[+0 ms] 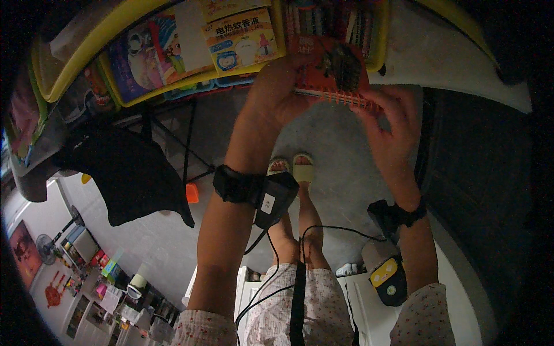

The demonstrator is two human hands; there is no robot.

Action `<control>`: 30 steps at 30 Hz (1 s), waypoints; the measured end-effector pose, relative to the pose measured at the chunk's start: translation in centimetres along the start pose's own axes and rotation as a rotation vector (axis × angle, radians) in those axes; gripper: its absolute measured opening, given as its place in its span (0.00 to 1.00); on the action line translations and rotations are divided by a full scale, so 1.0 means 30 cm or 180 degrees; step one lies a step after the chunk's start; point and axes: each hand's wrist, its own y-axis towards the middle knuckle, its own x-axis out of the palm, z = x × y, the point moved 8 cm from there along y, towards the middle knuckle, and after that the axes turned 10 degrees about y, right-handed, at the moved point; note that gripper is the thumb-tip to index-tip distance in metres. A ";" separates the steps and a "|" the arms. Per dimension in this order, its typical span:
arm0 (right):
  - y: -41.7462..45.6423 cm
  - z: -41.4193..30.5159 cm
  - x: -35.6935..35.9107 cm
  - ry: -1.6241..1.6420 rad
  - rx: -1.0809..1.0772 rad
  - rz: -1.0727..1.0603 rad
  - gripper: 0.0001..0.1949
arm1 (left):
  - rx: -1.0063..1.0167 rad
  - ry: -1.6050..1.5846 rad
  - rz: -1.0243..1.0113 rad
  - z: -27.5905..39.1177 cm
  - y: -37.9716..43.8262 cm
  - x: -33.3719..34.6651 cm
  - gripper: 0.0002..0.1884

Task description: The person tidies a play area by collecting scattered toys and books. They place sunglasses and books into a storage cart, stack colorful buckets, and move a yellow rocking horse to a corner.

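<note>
An orange-red spiral-bound notebook (316, 65) with a dark picture on its cover is held up in front of me, its coil facing my body. My left hand (277, 88) grips its left side, the thumb near the page edges. At the right end of the coil, the fingers of my right hand (391, 116) pinch the notebook's corner. Behind it, a yellow-rimmed bin (378, 56) holds several upright books or notebooks (309, 21), partly hidden by the notebook.
Left of it, another yellow-rimmed bin (186, 80) carries picture books (143, 56) and a yellow printed box (242, 41). A pale surface (450, 56) extends at right. Dark cloth (130, 168) hangs at left. Cables (277, 251) run from devices strapped to both wrists.
</note>
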 end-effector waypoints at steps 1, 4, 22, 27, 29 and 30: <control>-0.001 0.002 0.000 0.0004 0.0003 0.0007 0.16 | -0.0021 0.0081 0.0039 -0.001 -0.003 0.000 0.14; 0.002 -0.005 0.007 -0.0283 -0.0078 -0.0099 0.16 | -0.0041 0.0188 0.0071 0.000 -0.012 -0.001 0.15; 0.010 0.018 0.002 0.0193 0.0166 -0.0176 0.17 | -0.0088 -0.0072 -0.0098 -0.031 -0.001 -0.011 0.13; 0.007 -0.006 0.005 -0.0214 0.0029 -0.0288 0.16 | -0.0045 0.0288 0.0309 -0.020 -0.019 -0.006 0.14; 0.006 -0.010 0.006 -0.0199 -0.0072 -0.0278 0.16 | -0.0022 0.0205 0.0151 -0.022 -0.019 -0.002 0.14; -0.003 0.004 0.008 -0.0098 -0.0158 -0.0267 0.16 | -0.0012 0.0165 0.0070 -0.024 -0.020 0.001 0.14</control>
